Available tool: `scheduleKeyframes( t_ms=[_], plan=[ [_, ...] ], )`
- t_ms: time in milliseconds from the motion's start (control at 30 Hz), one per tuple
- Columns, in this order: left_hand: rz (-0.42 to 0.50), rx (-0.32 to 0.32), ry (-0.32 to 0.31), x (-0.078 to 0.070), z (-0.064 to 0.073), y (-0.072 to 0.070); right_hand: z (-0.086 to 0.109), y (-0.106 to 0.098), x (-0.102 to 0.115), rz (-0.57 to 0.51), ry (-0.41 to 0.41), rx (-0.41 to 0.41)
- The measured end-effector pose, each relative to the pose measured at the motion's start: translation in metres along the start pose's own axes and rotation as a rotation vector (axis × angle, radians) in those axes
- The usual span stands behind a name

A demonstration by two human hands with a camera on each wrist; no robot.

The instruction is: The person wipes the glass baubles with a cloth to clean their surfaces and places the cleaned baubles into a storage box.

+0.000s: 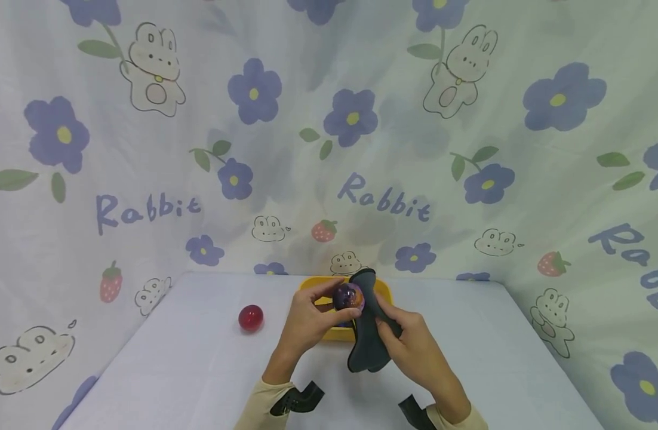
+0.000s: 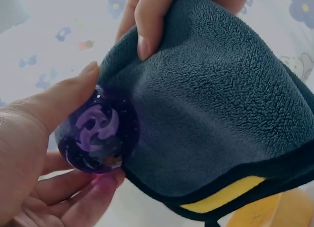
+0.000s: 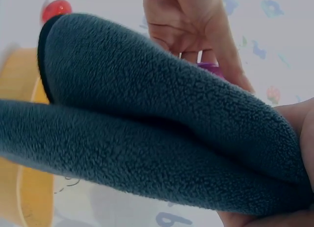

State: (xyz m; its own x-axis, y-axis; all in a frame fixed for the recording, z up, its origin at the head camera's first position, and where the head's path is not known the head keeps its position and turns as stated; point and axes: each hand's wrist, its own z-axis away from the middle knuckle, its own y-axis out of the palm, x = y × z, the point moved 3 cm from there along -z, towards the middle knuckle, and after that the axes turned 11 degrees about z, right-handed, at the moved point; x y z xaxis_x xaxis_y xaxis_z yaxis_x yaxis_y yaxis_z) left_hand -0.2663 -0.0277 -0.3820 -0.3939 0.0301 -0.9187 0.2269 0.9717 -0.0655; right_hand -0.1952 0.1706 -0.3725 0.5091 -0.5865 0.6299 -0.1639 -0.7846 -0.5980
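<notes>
My left hand (image 1: pixel 307 319) grips a see-through purple ball (image 2: pixel 100 131) between thumb and fingers; a pale swirl shows inside it. In my right hand (image 1: pixel 417 343) is a folded dark grey-green cloth (image 1: pixel 368 334), pinched near its middle. The cloth has a black edge and a yellow tag (image 2: pixel 223 195). Its fluffy side lies against the ball in the left wrist view. From the right wrist view, the cloth (image 3: pixel 147 104) hides most of the ball, leaving a purple sliver beside the left fingers.
Behind and below the hands stands a yellow basket (image 1: pixel 337 334), partly covered by them, with something dark inside. A red ball (image 1: pixel 251 318) sits on the white table (image 1: pixel 200 358) to the left. Printed rabbit fabric (image 1: pixel 302 179) hangs along the back and sides.
</notes>
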Motion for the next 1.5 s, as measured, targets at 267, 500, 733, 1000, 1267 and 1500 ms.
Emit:
scheduleKeyframes(
  t_ms=[267,500,733,1000,1267,1500],
  plan=[
    [-0.041,0.074,0.028,-0.001,0.001,0.003,0.003,-0.001,0.006,0.040,-0.029,-0.060],
    [-0.081,0.128,0.106,-0.004,0.004,0.008,0.003,0.001,0.011,0.073,-0.098,-0.090],
    [-0.101,0.157,0.149,-0.006,0.006,0.012,0.004,0.001,0.007,0.172,-0.211,-0.124],
    [-0.199,0.188,0.193,-0.009,0.007,0.018,0.000,-0.002,-0.008,0.163,-0.228,-0.098],
    [-0.222,0.197,0.212,-0.013,0.009,0.019,-0.003,-0.003,-0.020,0.047,-0.157,-0.026],
    [-0.100,0.179,0.173,-0.014,0.009,0.013,-0.004,0.000,-0.026,0.019,-0.133,-0.031]
  ],
)
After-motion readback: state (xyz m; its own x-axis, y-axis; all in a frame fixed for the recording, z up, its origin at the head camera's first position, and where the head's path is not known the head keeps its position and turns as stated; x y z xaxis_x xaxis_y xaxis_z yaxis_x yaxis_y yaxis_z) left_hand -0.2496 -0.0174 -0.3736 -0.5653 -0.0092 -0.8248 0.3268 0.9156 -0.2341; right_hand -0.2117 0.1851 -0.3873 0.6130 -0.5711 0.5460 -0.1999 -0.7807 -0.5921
